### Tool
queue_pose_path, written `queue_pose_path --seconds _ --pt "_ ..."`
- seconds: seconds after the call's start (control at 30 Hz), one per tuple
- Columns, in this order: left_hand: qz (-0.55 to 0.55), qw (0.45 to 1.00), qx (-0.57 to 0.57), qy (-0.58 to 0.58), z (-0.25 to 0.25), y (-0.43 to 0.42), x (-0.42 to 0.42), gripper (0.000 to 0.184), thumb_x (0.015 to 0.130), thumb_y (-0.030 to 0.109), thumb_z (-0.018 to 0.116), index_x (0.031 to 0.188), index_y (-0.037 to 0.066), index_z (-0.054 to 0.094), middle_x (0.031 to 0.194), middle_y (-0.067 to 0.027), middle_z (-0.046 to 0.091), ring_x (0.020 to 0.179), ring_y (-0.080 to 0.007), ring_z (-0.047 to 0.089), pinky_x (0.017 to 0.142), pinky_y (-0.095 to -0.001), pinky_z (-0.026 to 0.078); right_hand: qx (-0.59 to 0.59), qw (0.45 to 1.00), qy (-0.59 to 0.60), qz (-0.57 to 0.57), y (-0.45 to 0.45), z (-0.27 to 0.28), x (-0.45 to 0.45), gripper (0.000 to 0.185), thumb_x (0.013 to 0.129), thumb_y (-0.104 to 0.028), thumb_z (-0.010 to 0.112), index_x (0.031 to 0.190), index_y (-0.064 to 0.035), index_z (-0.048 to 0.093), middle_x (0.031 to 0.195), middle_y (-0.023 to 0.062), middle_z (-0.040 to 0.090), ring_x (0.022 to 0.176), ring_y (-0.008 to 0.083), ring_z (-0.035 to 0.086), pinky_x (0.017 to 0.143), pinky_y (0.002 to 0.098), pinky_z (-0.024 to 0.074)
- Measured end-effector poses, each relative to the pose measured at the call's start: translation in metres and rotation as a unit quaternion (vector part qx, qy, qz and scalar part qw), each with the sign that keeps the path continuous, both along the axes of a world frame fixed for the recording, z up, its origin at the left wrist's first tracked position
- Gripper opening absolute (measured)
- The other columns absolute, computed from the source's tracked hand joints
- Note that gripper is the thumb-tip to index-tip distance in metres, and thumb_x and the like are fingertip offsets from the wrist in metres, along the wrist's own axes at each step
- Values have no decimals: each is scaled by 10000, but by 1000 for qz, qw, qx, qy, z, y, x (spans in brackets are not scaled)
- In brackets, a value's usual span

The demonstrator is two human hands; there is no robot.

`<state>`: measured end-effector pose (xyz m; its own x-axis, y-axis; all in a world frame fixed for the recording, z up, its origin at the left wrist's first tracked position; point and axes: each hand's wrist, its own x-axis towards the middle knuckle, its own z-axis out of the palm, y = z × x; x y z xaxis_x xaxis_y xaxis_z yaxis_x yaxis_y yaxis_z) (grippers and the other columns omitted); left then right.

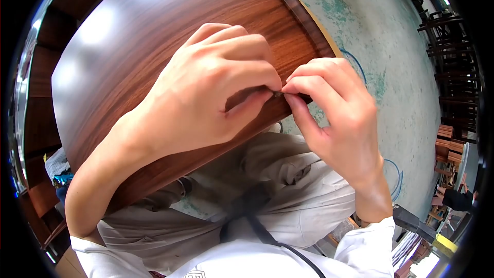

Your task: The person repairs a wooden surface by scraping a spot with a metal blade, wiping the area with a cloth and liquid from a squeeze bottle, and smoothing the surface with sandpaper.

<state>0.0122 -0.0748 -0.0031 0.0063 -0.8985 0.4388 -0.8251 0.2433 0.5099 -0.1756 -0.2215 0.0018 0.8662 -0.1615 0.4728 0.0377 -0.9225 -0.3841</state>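
My left hand (213,85) is over the polished dark wood panel (154,36), its thumb and index finger pinched together near the panel's right corner. Facing it, my right hand (337,108) pinches too, thumb and fingertips brought close to the left fingertips. Between the two pinches a tiny dark piece (278,94) shows, too small to make out. Most of it is hidden by the fingertips, and which hand grips it is unclear.
The panel's raised dark edge (303,18) runs along its right side. Beyond lie a stained concrete floor (406,82), a blue hose (397,180) and stacked dark furniture (455,72). A person (457,199) is at the far right. A black and yellow tool (422,226) is at lower right.
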Motion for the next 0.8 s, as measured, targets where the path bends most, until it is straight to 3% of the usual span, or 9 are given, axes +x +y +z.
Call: queue_pose_path --seconds 0.6,0.8 --pt "11 999 26 -37 4 11 -3 217 792 -14 844 978 88 800 954 -52 725 980 -263 701 1013 -423 537 21 999 2 39 -6 2 -2 228 789 97 838 964 -26 760 995 88 737 909 285 713 780 373 588" --pt "71 997 14 -36 10 21 -8 232 795 -5 851 1000 86 794 910 -32 731 880 -226 706 961 -390 536 30 995 17 90 -33 10 3 233 803 104 826 985 -30 775 1009 90 752 940 268 722 797 364 594"
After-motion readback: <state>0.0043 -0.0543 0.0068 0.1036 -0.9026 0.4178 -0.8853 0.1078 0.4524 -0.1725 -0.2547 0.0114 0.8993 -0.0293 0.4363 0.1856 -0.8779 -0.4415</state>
